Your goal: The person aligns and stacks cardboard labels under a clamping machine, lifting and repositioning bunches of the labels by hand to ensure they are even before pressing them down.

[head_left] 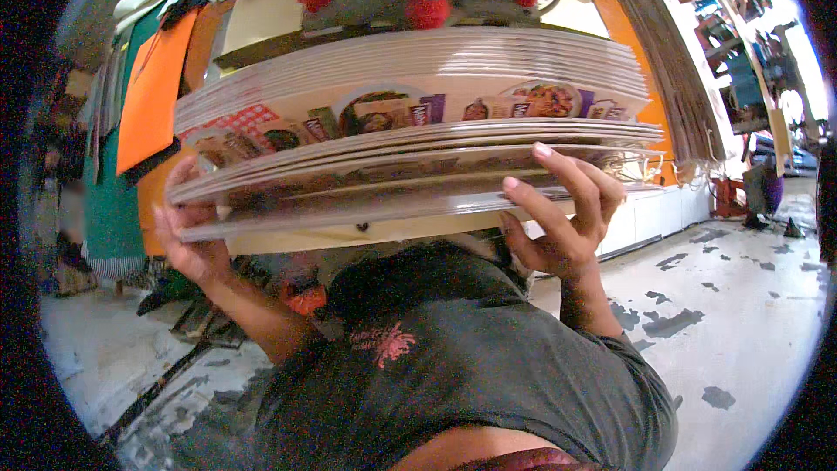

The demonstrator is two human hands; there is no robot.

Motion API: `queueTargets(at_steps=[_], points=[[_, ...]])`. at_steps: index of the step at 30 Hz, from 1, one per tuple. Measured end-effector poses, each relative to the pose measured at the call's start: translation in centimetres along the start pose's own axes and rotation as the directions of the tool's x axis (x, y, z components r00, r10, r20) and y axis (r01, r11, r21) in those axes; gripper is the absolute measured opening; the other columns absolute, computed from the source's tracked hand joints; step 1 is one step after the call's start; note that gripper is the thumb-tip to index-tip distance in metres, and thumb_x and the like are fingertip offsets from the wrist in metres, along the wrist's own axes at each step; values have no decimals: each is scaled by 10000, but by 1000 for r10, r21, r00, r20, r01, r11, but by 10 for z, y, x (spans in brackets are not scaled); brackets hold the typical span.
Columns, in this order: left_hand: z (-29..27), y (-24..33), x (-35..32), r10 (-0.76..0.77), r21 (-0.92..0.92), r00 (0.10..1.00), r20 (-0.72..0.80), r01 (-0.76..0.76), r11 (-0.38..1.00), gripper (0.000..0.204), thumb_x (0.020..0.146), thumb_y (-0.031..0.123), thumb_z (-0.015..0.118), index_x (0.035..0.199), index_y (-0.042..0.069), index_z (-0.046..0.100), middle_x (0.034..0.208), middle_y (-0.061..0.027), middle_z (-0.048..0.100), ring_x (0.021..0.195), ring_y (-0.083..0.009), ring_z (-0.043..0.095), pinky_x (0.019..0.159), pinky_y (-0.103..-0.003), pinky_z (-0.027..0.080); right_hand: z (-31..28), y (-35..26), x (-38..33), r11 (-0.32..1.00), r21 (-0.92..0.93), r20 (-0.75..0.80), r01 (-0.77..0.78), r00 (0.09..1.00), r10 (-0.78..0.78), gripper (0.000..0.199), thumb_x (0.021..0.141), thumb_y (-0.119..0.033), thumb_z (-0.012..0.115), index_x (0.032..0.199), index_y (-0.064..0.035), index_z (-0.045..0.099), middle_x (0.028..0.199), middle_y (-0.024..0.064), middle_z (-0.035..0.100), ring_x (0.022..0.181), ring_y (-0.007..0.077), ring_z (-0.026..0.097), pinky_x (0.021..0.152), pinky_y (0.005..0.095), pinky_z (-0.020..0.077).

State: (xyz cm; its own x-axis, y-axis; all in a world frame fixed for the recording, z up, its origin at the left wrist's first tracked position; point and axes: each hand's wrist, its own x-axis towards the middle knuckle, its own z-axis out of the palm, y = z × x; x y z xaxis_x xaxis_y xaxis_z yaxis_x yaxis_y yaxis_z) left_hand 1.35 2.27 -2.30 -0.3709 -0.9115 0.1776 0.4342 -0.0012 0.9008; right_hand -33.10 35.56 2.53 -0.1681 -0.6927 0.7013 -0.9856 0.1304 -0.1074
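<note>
A thick stack of flat printed cardboard sheets (418,122) with colourful food pictures is held level in front of my chest. My left hand (187,240) grips the stack's left end from below, fingers curled over the edge. My right hand (562,214) holds the right end, fingers spread up against the lower sheets. My dark grey shirt (453,366) fills the lower middle.
An orange board (155,92) and green cloth (109,209) stand at the left. A machine with red rollers (427,9) lies behind the stack. Brown sheets (680,78) lean at the right. The worn white floor (741,314) has dark patches; debris lies at lower left.
</note>
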Motion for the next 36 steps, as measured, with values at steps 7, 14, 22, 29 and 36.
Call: queueTargets(at_steps=[7,14,22,29,36], points=[[-13,10,-3,-46,-189,977,208,86,978,732,1073,551,357,1529,-10,473,1534,-223,530,1418,-379,512,1211,-563,383,-1,3,6,1000,-11,37,7,999,-7,346,832,-349,761,1173,-289,777,1369,18,719,1223,236,631,1014,381,386],[-4,7,0,-46,-29,998,52,47,998,792,1074,548,440,1532,-97,402,1400,-240,609,1259,-336,635,1128,-476,484,-2,3,6,1000,16,-10,22,1000,-22,349,832,-370,763,1169,-279,777,1268,-25,734,1168,214,662,1007,402,389],[-18,12,4,-87,-68,979,185,101,993,812,1058,564,434,1547,-83,397,1440,-240,587,1319,-345,584,1167,-509,429,4,5,2,992,109,-128,69,990,-55,507,757,-341,841,1241,-217,752,1086,-12,686,914,189,607,837,388,379],[-10,10,-1,-58,-168,966,252,103,980,772,1082,524,420,1550,-88,385,1443,-246,582,1321,-333,585,1176,-499,424,2,-5,6,999,-4,-56,-47,997,46,676,780,-468,828,1359,-136,719,1026,2,604,909,188,541,844,386,343],[1,9,-8,-11,-77,999,50,15,997,740,1100,508,406,1539,-87,397,1413,-244,608,1283,-311,616,1141,-490,467,-4,-11,12,991,-79,62,-104,992,109,794,814,-626,779,1405,-102,698,1084,34,575,924,201,513,871,398,336]])
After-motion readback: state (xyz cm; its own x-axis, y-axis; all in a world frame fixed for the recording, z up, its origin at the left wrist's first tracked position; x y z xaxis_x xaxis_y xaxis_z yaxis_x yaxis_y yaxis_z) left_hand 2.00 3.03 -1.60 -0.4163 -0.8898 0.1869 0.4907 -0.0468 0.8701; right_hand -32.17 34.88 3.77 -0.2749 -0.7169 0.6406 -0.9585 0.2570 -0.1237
